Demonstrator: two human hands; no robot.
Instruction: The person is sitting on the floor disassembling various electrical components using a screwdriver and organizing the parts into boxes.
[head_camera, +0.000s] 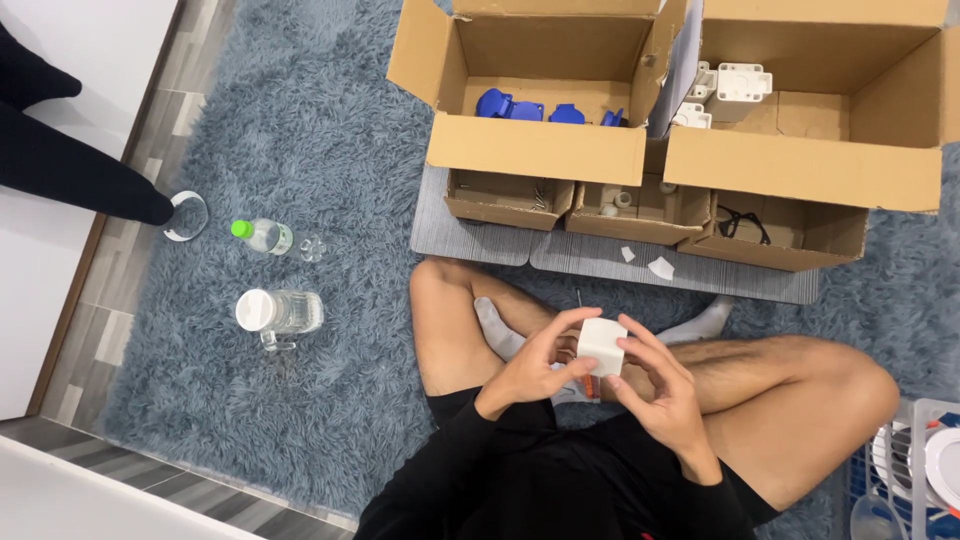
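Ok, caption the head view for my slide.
Both hands, left hand and right hand, hold a white block above crossed legs.

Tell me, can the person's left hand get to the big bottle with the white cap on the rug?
Probably yes, with a stretch. The white-capped bottle lies on the rug on that side, with nothing between. But the left hand is busy holding the white block together with the right hand.

A shaggy grey-blue rug (300, 120) is covering most of the floor, well out from the grip on every side. To its far left, grey wood-look planks (120, 270) are running beside a white wall (70, 60). Beyond the grip, a grey slatted board (480, 240) is lying flat on the rug. Even, soft light is falling throughout.
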